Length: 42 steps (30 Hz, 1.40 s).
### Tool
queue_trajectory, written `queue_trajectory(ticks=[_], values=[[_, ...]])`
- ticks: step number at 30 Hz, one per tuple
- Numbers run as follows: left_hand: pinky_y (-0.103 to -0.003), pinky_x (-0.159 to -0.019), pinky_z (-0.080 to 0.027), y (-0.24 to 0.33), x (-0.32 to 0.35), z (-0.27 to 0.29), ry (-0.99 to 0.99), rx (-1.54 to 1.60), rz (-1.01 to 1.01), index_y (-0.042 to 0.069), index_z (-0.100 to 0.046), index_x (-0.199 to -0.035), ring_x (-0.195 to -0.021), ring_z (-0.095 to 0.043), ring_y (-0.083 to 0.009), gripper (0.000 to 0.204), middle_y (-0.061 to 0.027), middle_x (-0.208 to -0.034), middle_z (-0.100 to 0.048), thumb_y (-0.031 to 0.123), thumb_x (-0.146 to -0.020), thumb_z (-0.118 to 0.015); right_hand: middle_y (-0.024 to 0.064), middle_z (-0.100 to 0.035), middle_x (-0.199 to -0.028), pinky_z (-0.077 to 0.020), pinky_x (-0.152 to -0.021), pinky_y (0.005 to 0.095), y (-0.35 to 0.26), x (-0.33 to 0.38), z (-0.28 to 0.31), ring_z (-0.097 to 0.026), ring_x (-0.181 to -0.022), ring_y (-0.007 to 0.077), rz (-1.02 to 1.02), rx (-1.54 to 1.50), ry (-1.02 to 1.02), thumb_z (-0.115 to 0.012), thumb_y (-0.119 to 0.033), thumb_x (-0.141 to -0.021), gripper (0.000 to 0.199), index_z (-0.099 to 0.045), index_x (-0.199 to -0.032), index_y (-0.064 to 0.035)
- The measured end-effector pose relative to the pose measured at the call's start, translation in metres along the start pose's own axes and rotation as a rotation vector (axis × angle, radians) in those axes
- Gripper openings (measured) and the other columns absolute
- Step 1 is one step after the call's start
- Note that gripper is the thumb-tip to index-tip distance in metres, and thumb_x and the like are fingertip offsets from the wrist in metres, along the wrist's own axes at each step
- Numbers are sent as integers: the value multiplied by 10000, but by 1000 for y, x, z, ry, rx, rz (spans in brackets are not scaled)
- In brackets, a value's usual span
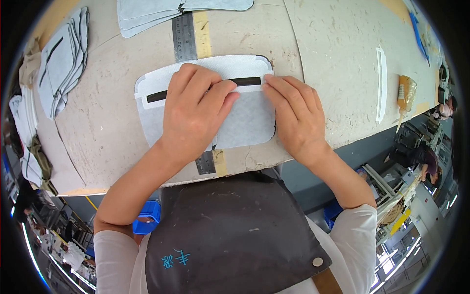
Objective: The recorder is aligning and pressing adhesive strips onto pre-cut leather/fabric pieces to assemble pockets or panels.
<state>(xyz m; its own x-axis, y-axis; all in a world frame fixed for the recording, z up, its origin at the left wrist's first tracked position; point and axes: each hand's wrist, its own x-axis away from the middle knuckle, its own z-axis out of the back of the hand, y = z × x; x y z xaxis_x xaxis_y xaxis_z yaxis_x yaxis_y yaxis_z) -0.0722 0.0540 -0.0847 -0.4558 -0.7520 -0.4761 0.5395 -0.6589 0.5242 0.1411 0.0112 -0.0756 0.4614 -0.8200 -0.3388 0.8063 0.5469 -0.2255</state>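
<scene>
In front of me on the worktable lies a pale grey-white panel (245, 122) with rounded corners. A long dark slot (246, 81) runs across its upper part, bordered by a narrow white strip (156, 103). My left hand (193, 110) rests over the slot's middle, thumb and forefinger closed together at its lower edge. Whatever they pinch is hidden. At the slot's right end, the closed fingertips of my right hand (297, 110) press on the panel's edge; anything between them is too small to make out.
A steel ruler (184, 41) and yellow tape (202, 36) run beneath the panel. Stacked pale pieces (63, 61) lie at left, more panels (147, 12) at the far edge. At right are white strips (381, 85), an amber bottle (406, 95) and a blue tool (417, 34).
</scene>
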Motion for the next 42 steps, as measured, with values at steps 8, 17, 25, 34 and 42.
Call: queue_trajectory(ticks=[8, 17, 25, 34, 42], values=[[-347, -679, -424, -1, 0, -3, 12, 8, -19, 33, -663, -837, -800, -514, -237, 288, -44, -833, -552, 3, -589, -807, 79, -582, -1228, -470, -857, 368, 0, 0, 0, -568, -1088, 247, -32, -20, -19, -621, 26, -732, 399, -671, -1113, -79], [-361, -693, -427, -1, -1, 4, 0, 53, 47, 54, -670, -827, -793, -512, -242, 254, -40, -831, -568, 20, -616, -807, 94, -573, -1215, -451, -882, 366, -9, -14, 16, -545, -1113, 265, 31, 72, -141, -579, -68, -774, 340, -645, -1106, -26], [-340, -645, -446, -18, 33, 54, 60, -56, 248, 33, -713, -889, -784, -511, -243, 247, -59, -837, -594, 7, -665, -812, 128, -601, -1154, -462, -891, 389, -12, -19, 18, -569, -1055, 310, -56, -100, -80, -590, 49, -698, 434, -620, -1129, 9], [-330, -641, -451, -27, 44, 62, 52, -46, 279, 30, -711, -857, -802, -519, -238, 192, -55, -822, -600, 6, -690, -802, 118, -595, -1131, -495, -864, 386, -39, -25, -14, -573, -1017, 299, -23, -314, -30, -644, 92, -644, 486, -651, -1124, 10], [-334, -674, -469, -27, 42, 64, 37, -3, 326, 40, -707, -806, -812, -536, -240, 148, -49, -799, -627, 12, -693, -799, 87, -571, -1182, -468, -874, 361, -40, -23, -17, -545, -1061, 268, -2, -233, -50, -651, 70, -657, 534, -650, -1185, -11]])
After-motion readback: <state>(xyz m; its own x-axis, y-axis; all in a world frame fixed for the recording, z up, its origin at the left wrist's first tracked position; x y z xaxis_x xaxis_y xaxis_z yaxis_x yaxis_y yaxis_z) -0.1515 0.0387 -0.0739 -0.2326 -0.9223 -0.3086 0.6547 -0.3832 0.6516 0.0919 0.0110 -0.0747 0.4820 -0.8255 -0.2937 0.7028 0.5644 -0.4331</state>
